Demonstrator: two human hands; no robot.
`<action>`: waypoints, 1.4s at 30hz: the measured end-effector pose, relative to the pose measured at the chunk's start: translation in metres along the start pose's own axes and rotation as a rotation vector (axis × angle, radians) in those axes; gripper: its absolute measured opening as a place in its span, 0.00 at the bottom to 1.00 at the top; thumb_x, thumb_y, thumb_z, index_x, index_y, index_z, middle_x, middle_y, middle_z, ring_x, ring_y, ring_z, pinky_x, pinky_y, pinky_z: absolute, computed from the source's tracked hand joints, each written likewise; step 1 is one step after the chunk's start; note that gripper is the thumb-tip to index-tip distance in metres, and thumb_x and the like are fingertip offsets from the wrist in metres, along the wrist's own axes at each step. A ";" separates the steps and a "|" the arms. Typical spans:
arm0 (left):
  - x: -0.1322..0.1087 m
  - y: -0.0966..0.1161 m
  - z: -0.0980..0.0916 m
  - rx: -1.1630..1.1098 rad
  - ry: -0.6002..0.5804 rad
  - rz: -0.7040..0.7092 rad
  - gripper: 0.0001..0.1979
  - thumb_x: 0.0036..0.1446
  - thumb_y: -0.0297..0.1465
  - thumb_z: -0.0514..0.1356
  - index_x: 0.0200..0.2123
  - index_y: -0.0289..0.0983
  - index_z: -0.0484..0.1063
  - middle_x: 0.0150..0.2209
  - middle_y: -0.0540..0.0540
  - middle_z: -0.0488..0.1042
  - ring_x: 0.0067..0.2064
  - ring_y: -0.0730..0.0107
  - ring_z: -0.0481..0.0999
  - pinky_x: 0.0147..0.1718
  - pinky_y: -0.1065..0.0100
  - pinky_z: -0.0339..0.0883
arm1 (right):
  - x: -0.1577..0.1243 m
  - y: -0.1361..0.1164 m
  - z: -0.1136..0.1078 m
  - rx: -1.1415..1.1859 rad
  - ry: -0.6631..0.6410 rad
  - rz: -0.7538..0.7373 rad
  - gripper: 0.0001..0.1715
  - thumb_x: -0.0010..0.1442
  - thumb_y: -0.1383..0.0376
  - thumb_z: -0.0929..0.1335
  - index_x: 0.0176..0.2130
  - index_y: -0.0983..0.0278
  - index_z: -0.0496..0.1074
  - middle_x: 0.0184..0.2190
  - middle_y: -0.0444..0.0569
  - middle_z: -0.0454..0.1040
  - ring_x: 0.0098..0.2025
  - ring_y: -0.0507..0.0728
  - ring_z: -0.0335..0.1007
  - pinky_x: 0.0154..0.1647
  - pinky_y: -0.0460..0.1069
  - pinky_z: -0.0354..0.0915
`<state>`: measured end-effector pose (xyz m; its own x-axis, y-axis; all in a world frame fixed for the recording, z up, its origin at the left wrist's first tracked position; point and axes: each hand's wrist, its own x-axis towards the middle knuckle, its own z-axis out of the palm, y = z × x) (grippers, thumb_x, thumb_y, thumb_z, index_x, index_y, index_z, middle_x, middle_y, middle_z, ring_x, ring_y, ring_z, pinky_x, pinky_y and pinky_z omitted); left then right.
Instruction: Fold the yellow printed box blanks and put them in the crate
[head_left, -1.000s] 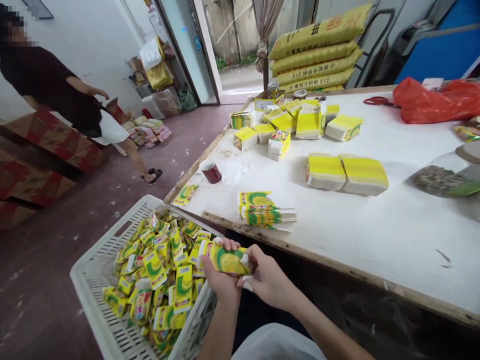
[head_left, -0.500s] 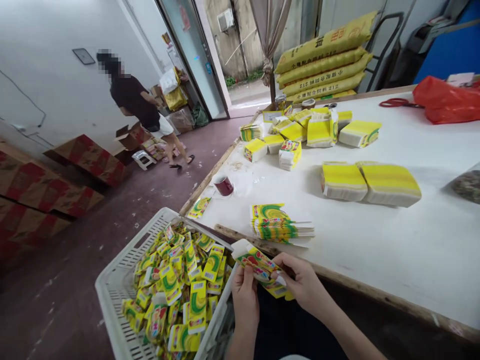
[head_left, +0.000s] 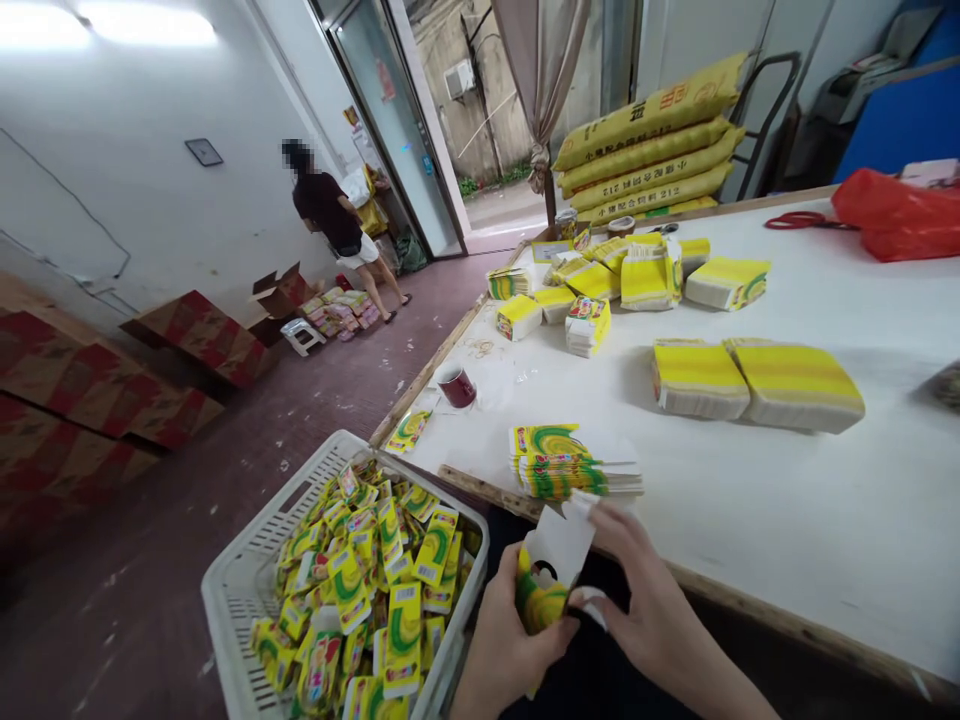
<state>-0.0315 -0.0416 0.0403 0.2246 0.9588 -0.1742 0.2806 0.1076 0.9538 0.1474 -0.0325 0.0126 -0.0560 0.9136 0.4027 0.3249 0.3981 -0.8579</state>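
Note:
Both my hands hold one small flat carton [head_left: 551, 565], yellow and green outside, white inside, in front of the table's near edge. My left hand [head_left: 510, 640] grips its lower part with fingers closed round it. My right hand [head_left: 645, 590] pinches its upper flap and side. A stack of flat yellow-green carton blanks [head_left: 570, 465] lies on the white table [head_left: 787, 500] just beyond my hands. To the left stands a white plastic crate [head_left: 247, 580] filled with several folded yellow-green cartons [head_left: 375, 580].
Bundles of yellow blanks [head_left: 750, 380] and more stacks [head_left: 600, 280] lie farther back. A dark red cup [head_left: 456, 385] stands by the left edge, a red bag [head_left: 900, 215] at the far right. Yellow sacks [head_left: 652, 140] are piled behind. A person [head_left: 334, 220] stands near the door, beside brown boxes [head_left: 112, 380].
My hands have moved from over the crate towards the table edge and turned the carton so its white inside shows. The view has lifted. The other person walked away towards the door.

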 end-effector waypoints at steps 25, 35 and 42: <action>0.001 -0.027 0.019 0.360 0.211 0.185 0.30 0.51 0.29 0.64 0.58 0.37 0.61 0.51 0.38 0.74 0.52 0.54 0.76 0.53 0.53 0.71 | -0.005 0.022 0.011 0.039 -0.147 -0.034 0.31 0.65 0.71 0.61 0.65 0.58 0.68 0.65 0.56 0.69 0.65 0.61 0.67 0.64 0.58 0.67; 0.006 -0.009 -0.014 0.478 0.087 0.274 0.30 0.48 0.35 0.71 0.55 0.38 0.70 0.46 0.43 0.80 0.43 0.61 0.81 0.45 0.62 0.75 | 0.016 0.013 -0.025 -0.020 -0.523 -0.124 0.15 0.62 0.72 0.68 0.48 0.61 0.74 0.60 0.60 0.67 0.62 0.63 0.68 0.61 0.60 0.67; 0.002 -0.022 0.001 0.198 0.287 0.269 0.31 0.44 0.34 0.73 0.52 0.38 0.72 0.48 0.41 0.78 0.46 0.58 0.79 0.47 0.61 0.73 | 0.009 0.004 -0.004 0.092 -0.309 -0.045 0.40 0.57 0.67 0.72 0.63 0.63 0.55 0.60 0.63 0.64 0.61 0.65 0.67 0.61 0.62 0.67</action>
<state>-0.0368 -0.0426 0.0186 0.0540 0.9829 0.1759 0.4273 -0.1819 0.8856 0.1516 -0.0228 0.0141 -0.3567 0.8713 0.3371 0.2297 0.4315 -0.8724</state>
